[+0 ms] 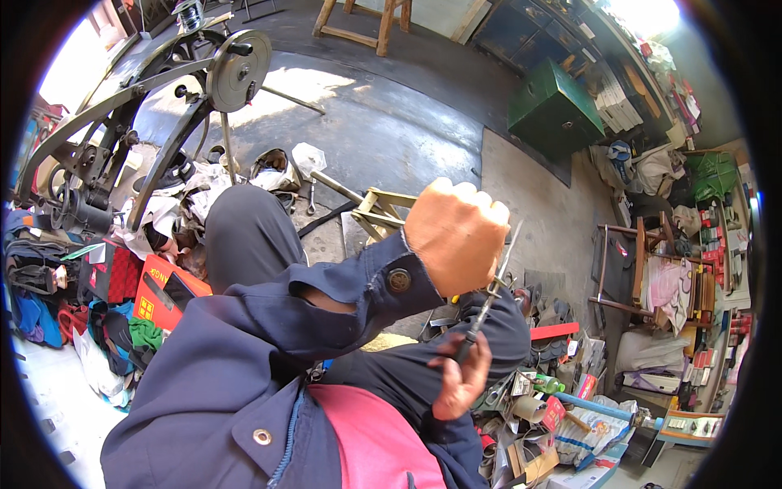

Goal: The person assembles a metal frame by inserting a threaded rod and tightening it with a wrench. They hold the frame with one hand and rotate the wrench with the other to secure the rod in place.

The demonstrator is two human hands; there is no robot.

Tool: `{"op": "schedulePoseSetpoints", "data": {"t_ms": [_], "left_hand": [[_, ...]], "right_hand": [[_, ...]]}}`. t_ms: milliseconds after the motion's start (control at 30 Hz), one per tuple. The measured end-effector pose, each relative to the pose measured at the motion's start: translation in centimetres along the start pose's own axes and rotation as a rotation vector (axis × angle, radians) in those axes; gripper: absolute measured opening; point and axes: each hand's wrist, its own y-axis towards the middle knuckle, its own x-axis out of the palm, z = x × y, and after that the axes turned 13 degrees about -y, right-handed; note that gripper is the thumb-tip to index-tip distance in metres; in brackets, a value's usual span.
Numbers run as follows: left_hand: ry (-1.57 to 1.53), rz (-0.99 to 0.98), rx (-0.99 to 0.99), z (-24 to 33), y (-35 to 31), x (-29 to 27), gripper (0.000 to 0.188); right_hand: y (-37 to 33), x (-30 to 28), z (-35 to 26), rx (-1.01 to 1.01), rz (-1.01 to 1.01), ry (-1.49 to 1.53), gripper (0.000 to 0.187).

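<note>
Left hand (456,236) fisted, right hand (465,377) curled

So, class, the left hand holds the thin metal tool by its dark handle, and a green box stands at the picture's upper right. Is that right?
No: the head view shows the right hand holding the thin metal tool by its dark handle. The green box is as stated.

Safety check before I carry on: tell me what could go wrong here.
The slender metal tool in the right hand runs close beside the left hand, so a slip might scratch it. A green bottle lies among the clutter to the right; a careless swing might knock it.
</note>
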Motion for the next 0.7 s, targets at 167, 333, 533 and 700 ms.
{"op": "schedulePoseSetpoints", "data": {"t_ms": [167, 333, 533, 700], "left_hand": [[-0.055, 0.031, 0.032, -0.2, -0.5, -0.3, 0.015], [0.001, -0.024, 0.032, 0.2, -0.6, 0.1, 0.015], [0.022, 0.021, 0.012, -0.5, -0.5, -0.6, 0.015], [0.007, 0.063, -0.025, -0.6, -0.5, -0.8, 0.015]], "right_hand": [[3.8, -0.6, 7.6, 0.407, -0.335, 0.001, 0.044], [17.4, 0.6, 12.4, 0.435, -0.234, 0.318, 0.030], [28.9, -2.4, 1.3, 0.173, -0.325, 0.419, 0.052], [21.8, -4.4, -8.7, -0.272, -0.419, 0.489, 0.044]]}}
